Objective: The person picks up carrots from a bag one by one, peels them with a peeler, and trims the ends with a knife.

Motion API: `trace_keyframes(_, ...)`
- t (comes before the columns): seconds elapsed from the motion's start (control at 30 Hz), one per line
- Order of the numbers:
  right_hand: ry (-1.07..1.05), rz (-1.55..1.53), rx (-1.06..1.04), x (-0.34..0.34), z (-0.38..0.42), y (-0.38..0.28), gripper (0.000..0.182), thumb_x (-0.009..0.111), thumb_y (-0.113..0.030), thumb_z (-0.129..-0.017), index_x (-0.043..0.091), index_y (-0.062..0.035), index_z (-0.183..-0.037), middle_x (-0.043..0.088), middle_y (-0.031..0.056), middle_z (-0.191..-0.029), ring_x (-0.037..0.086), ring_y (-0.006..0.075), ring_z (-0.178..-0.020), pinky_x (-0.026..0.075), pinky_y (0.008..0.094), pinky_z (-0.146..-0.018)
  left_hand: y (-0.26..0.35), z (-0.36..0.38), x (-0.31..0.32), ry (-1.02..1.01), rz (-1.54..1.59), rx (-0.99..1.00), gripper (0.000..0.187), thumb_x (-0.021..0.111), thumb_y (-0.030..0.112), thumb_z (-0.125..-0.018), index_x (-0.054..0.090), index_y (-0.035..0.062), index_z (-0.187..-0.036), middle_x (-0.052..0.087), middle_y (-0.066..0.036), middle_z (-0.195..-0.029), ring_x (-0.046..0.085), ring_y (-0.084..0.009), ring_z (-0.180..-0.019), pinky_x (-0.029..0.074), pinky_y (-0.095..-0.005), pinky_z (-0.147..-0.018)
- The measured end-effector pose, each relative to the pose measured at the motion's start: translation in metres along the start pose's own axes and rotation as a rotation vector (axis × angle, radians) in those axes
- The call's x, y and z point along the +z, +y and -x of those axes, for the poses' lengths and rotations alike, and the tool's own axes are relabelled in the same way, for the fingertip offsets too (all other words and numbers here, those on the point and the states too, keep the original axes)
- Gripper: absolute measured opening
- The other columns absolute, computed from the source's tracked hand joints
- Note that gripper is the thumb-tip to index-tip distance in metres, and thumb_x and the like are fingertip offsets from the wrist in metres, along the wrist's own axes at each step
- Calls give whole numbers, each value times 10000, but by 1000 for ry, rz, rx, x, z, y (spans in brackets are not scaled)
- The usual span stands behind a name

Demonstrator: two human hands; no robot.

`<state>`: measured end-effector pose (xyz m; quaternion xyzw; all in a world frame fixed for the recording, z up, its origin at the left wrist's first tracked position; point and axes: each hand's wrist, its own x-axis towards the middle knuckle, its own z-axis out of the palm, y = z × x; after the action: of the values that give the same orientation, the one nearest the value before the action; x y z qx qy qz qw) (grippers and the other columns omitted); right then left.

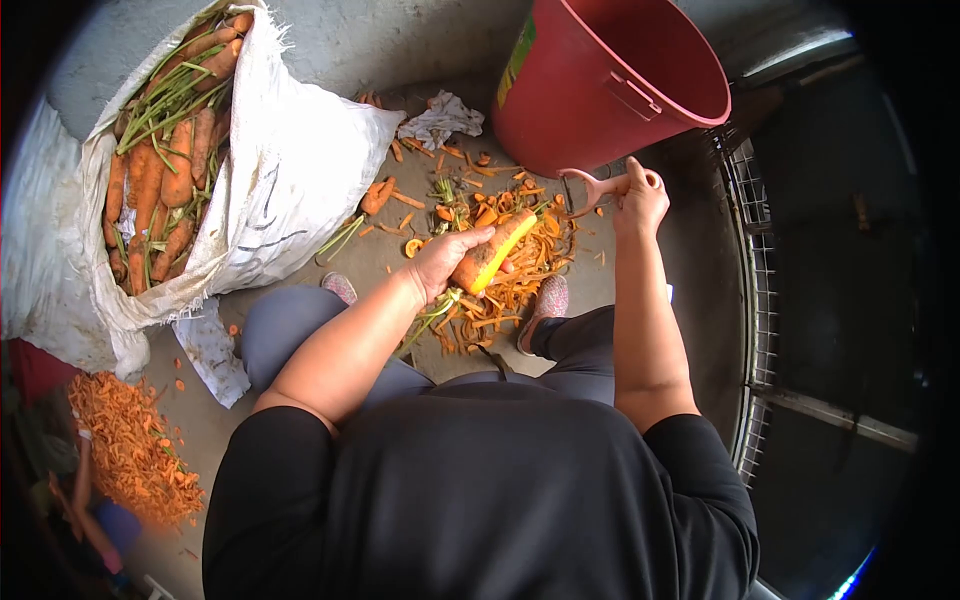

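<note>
My left hand is closed around a large carrot, its fingers partly hidden beneath it. One long strip of the carrot is peeled and bright yellow-orange; the rest of its skin is brownish. Green stems hang below the hand. To the right, my right hand grips the handle of a pink peeler, whose head points left, apart from the carrot. Under the carrot, orange peelings lie scattered on the floor between my feet.
At the upper left stands an open white sack full of carrots. A red bucket is ahead. Wire mesh runs along the right. A peelings heap lies at the lower left, near another person's arm.
</note>
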<state>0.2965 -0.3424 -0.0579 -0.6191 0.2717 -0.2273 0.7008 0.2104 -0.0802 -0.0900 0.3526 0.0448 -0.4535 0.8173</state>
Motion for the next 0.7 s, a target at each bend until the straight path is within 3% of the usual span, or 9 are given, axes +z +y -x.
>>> trace_keyframes(0.07,-202,-141,68,13,38,-17,181,664,-78,-723,497,-72,-654,493,10,-575,427,73,-460,313,219,-376,-3,-6,-4,68,13,-17,385,378,364,-893,470,40,-1080,584,-97,-827,565,-147,-652,471,-249,-502)
trace_keyframes(0.2,-650,-60,208,29,123,-17,124,656,-74,-734,548,-53,-676,503,1,-588,418,62,-457,325,215,-385,-4,-11,3,157,159,6,354,355,304,-912,471,15,-1081,595,-100,-833,606,-165,-712,527,-286,-561)
trace_keyframes(0.23,-629,-62,205,29,118,-10,114,655,-69,-731,553,-50,-685,506,2,-590,424,65,-458,330,215,-387,-9,-14,-4,32,401,-51,335,370,279,-913,476,5,-1074,598,-109,-845,614,-181,-734,538,-300,-592)
trace_keyframes(0.3,-590,-64,202,33,92,12,95,655,-61,-727,564,-44,-702,512,3,-592,435,71,-460,340,217,-392,-9,-8,-6,83,153,-2,333,391,280,-907,475,6,-1076,595,-115,-854,613,-183,-731,534,-287,-608)
trace_keyframes(0.37,-300,-12,108,26,44,17,115,659,-35,-699,545,-36,-682,519,7,-596,461,88,-476,363,243,-404,-6,-3,-5,79,34,-20,346,419,299,-897,477,10,-1079,590,-121,-867,607,-184,-729,523,-270,-605)
trace_keyframes(0.4,-168,43,-38,13,12,27,145,669,-41,-688,527,-46,-660,523,11,-607,465,93,-479,359,239,-403,-5,-1,-1,83,51,-5,350,420,305,-895,478,14,-1079,588,-117,-865,604,-180,-727,520,-270,-585)
trace_keyframes(0.47,26,54,70,-5,-12,20,159,672,-56,-696,513,-62,-683,511,11,-604,453,89,-474,343,221,-395,-3,0,8,93,78,24,356,423,319,-893,480,20,-1079,585,-108,-861,598,-173,-723,512,-271,-545)
trace_keyframes(0.6,-351,-118,150,15,63,-10,155,677,-91,-713,525,-58,-709,496,3,-594,440,77,-461,340,213,-395,10,7,20,103,148,-42,358,424,324,-893,483,31,-1090,574,-89,-873,585,-143,-731,512,-276,-568)
trace_keyframes(0.7,-637,0,115,28,114,-11,162,675,-87,-714,523,-51,-671,490,-3,-581,443,76,-463,352,212,-401,-2,-6,11,80,268,-18,373,424,330,-892,486,25,-1096,584,-86,-880,599,-152,-747,531,-302,-563)
